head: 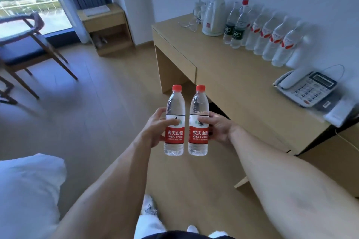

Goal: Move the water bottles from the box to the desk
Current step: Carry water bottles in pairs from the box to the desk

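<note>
Two clear water bottles with red caps and red labels are held upright side by side over the floor, in front of the wooden desk (229, 75). My left hand (155, 128) grips the left bottle (174, 120) round its label. My right hand (218, 126) grips the right bottle (199, 120) the same way. Several more water bottles (272, 39) stand in a row at the back of the desk against the wall. The box is hidden except for a cardboard flap (241, 182) below my right forearm.
A white kettle (213, 17) stands at the desk's far end, a telephone (308, 87) and papers (340, 112) at its near end. A chair (25, 44) and a small side table (106, 27) stand by the window. White bedding (27, 194) lies at lower left.
</note>
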The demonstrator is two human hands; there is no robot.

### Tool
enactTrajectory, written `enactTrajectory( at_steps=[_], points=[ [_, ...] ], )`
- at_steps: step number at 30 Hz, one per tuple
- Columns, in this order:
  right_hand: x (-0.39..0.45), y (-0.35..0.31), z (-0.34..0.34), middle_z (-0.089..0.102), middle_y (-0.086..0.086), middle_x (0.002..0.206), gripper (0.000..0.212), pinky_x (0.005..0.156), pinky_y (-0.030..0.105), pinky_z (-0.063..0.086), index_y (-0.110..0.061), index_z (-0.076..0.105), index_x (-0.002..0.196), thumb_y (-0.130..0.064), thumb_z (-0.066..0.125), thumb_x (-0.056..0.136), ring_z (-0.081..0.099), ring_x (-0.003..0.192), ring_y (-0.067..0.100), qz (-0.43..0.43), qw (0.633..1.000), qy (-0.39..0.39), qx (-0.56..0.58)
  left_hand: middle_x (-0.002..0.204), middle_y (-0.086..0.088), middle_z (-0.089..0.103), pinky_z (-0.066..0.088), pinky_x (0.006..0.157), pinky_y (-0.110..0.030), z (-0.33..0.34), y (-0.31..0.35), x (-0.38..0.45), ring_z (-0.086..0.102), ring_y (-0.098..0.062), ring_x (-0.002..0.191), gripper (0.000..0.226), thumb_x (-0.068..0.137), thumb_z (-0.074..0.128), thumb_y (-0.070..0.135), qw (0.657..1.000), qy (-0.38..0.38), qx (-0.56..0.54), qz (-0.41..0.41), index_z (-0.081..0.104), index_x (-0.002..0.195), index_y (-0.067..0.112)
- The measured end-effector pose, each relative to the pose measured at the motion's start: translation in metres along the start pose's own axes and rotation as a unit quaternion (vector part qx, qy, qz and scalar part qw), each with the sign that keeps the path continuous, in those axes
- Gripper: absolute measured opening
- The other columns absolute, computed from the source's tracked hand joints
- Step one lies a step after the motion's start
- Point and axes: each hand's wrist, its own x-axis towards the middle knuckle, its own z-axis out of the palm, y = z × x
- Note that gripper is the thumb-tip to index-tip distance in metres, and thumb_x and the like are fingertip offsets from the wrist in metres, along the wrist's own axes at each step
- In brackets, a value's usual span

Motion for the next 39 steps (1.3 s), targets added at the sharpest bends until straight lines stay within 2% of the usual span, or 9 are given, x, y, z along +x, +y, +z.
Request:
enactTrajectory(
  at_steps=[5,13,18,22,25,28,31,35,39],
  points=[
    [0.058,-0.031,-0.017,0.066,0.019,0.125,0.069,0.086,0.053,0.054,-0.015,0.053,0.136,-0.021,0.078,0.072,0.066,0.105,0.036,-0.01,0.998,0.04,0.051,0.11,-0.014,0.071,0.059,0.081,-0.059,-0.011,0.041,0.088,0.073,-0.035,0.096,0.053,0.078,0.081,0.009,0.998,-0.053,0.028,-0.001,0.059,0.122,0.029],
    [0.124,-0.087,-0.039,0.065,0.021,0.128,0.073,0.102,0.064,0.044,-0.014,0.052,0.137,-0.023,0.082,0.072,0.061,0.119,0.041,-0.054,0.979,0.152,0.125,0.109,-0.011,0.074,0.058,0.083,-0.061,-0.01,0.125,0.228,0.074,-0.032,0.096,0.055,0.075,0.083,0.011,0.975,-0.2,0.096,-0.014,0.059,0.122,0.026],
    [0.132,-0.119,-0.052,0.064,0.021,0.129,0.071,0.102,0.059,0.046,-0.014,0.051,0.139,-0.023,0.078,0.074,0.059,0.121,0.042,-0.079,0.959,0.229,0.148,0.111,-0.019,0.073,0.06,0.08,-0.054,0.017,0.166,0.287,0.073,-0.036,0.09,0.049,0.078,0.08,0.007,0.952,-0.285,0.108,-0.036,0.059,0.117,0.028],
    [0.133,-0.139,-0.073,0.061,0.022,0.132,0.067,0.104,0.063,0.043,-0.013,0.051,0.138,-0.022,0.076,0.077,0.056,0.125,0.043,-0.1,0.938,0.293,0.159,0.115,-0.021,0.069,0.06,0.072,-0.048,0.05,0.185,0.319,0.07,-0.037,0.094,0.046,0.081,0.077,0.004,0.936,-0.327,0.126,-0.041,0.059,0.116,0.028],
    [0.136,-0.154,-0.093,0.062,0.022,0.132,0.064,0.101,0.06,0.046,-0.011,0.052,0.137,-0.019,0.075,0.078,0.058,0.123,0.041,-0.117,0.922,0.331,0.161,0.118,-0.021,0.068,0.06,0.073,-0.049,0.077,0.198,0.342,0.068,-0.035,0.095,0.05,0.082,0.075,0.002,0.924,-0.357,0.134,-0.034,0.057,0.123,0.025],
    [0.142,-0.168,-0.115,0.065,0.019,0.126,0.07,0.094,0.051,0.052,-0.011,0.054,0.135,-0.021,0.078,0.071,0.064,0.107,0.034,-0.135,0.908,0.359,0.168,0.12,-0.021,0.067,0.055,0.087,-0.06,0.098,0.211,0.365,0.066,-0.034,0.096,0.054,0.083,0.073,0.0,0.912,-0.383,0.145,-0.025,0.053,0.129,0.022],
    [0.15,-0.185,-0.142,0.066,0.015,0.122,0.07,0.085,0.042,0.054,-0.014,0.056,0.134,-0.02,0.08,0.069,0.066,0.101,0.029,-0.157,0.901,0.367,0.172,0.119,-0.019,0.067,0.051,0.092,-0.062,0.12,0.226,0.389,0.065,-0.035,0.101,0.055,0.083,0.073,0.0,0.904,-0.396,0.158,-0.009,0.052,0.129,0.022],
    [0.164,-0.212,-0.175,0.065,0.014,0.127,0.065,0.093,0.041,0.051,-0.014,0.053,0.136,-0.008,0.077,0.076,0.063,0.113,0.031,-0.187,0.885,0.386,0.179,0.116,-0.015,0.069,0.054,0.089,-0.056,0.148,0.251,0.422,0.066,-0.033,0.102,0.06,0.08,0.076,0.0,0.893,-0.412,0.179,0.014,0.051,0.13,0.022],
    [0.178,-0.242,-0.205,0.067,0.011,0.125,0.07,0.105,0.042,0.046,-0.019,0.05,0.138,0.002,0.077,0.077,0.061,0.119,0.028,-0.209,0.877,0.407,0.144,0.117,-0.017,0.07,0.054,0.081,-0.036,0.175,0.27,0.456,0.067,-0.033,0.108,0.072,0.072,0.08,-0.004,0.888,-0.413,0.195,0.062,0.051,0.134,0.017]
  ],
)
